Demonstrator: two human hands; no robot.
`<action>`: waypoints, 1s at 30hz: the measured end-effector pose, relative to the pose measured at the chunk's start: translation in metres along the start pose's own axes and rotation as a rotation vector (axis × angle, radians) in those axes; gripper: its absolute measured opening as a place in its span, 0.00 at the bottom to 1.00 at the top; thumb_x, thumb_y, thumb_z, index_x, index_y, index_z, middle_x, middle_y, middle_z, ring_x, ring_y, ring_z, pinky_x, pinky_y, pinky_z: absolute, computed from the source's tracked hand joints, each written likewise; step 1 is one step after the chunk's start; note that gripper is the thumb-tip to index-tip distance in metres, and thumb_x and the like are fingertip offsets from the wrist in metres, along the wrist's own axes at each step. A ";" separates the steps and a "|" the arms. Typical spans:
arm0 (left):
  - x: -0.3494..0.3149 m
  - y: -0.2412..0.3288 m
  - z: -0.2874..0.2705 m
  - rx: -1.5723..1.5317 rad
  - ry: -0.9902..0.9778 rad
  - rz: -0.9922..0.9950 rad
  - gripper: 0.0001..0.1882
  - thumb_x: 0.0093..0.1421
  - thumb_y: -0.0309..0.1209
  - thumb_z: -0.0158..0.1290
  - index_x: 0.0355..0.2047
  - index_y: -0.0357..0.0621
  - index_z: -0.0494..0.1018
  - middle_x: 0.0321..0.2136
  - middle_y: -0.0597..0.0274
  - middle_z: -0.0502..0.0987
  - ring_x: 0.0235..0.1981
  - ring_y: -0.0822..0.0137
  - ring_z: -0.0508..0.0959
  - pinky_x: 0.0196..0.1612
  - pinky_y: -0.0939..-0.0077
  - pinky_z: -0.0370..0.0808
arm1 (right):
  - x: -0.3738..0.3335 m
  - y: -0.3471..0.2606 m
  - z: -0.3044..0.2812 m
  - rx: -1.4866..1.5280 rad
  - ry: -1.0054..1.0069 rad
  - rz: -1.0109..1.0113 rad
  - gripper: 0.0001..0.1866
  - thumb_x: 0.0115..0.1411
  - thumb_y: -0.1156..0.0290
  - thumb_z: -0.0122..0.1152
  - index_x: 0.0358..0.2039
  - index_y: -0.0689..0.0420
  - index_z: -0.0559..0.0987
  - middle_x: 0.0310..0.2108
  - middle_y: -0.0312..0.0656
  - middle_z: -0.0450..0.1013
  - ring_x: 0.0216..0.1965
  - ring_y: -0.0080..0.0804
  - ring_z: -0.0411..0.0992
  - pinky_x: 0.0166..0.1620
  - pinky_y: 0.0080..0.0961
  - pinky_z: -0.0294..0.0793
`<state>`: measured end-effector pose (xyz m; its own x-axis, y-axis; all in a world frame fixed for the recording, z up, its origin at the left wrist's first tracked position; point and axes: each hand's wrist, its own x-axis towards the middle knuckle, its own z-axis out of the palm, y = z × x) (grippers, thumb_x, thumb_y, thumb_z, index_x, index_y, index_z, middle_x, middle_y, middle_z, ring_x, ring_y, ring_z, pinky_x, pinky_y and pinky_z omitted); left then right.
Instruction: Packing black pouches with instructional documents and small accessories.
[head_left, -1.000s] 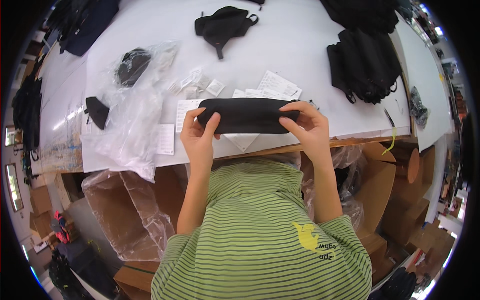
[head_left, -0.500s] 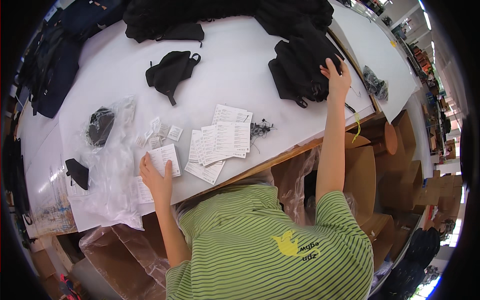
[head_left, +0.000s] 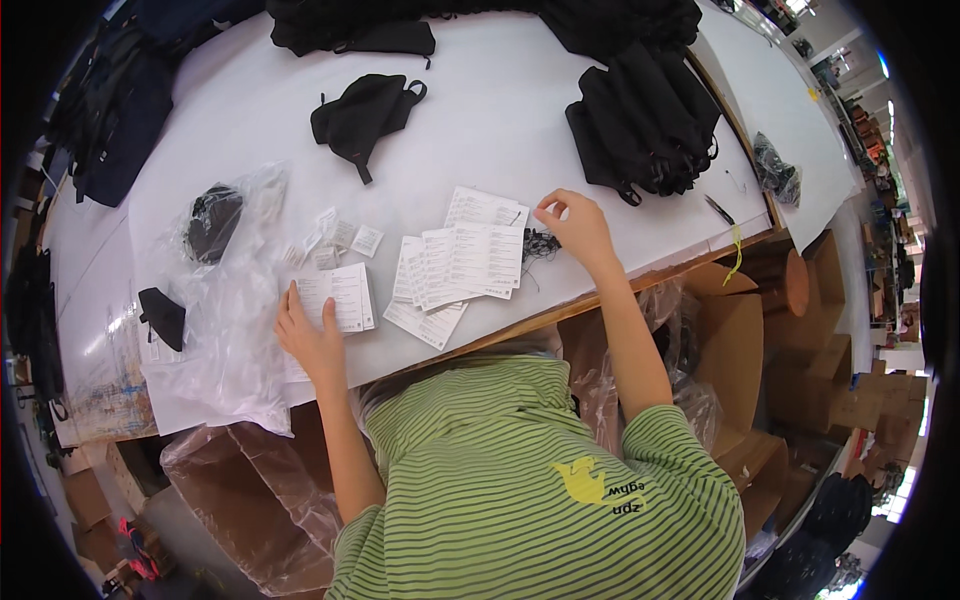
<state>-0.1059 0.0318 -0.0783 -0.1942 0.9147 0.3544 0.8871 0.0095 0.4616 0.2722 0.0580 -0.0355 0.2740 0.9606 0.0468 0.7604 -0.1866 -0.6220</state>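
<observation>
My left hand (head_left: 312, 338) grips a small stack of white printed cards (head_left: 348, 298) near the table's front edge, its thumb on top and its fingers along the left side. My right hand (head_left: 580, 232) is raised just right of a fanned spread of printed cards (head_left: 470, 262), thumb and forefinger pinched together. Whatever may be between those fingertips is too small to make out. Beside that hand lies a tangle of thin black strings (head_left: 541, 246), partly overlapped by the cards. Several small white labels (head_left: 367, 240) sit beyond my left hand.
A black fabric piece with loops (head_left: 365, 122) lies mid-table, and a black fabric pile (head_left: 645, 125) at far right. Clear plastic bags (head_left: 245, 330) are at left. A dark pen-like tool with yellow cord (head_left: 719, 210) rests by the right edge. Cardboard boxes (head_left: 728, 350) stand below.
My right hand has left the black fabric pile and come left and nearer, to beside the fanned cards and black strings. My left hand stays at its cards, which now look slightly fanned.
</observation>
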 end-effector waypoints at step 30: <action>0.011 0.002 -0.010 -0.079 -0.040 -0.058 0.29 0.46 0.29 0.62 0.49 0.39 0.66 0.43 0.54 0.71 0.48 0.52 0.66 0.53 0.57 0.58 | 0.011 -0.011 0.061 -0.196 -0.016 -0.054 0.05 0.52 0.68 0.60 0.24 0.55 0.77 0.31 0.42 0.72 0.33 0.42 0.73 0.37 0.35 0.72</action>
<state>-0.1106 0.0375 -0.0652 -0.2261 0.9290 0.2930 0.8388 0.0328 0.5434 0.2311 0.0833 -0.0761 0.2215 0.9731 0.0630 0.8743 -0.1696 -0.4547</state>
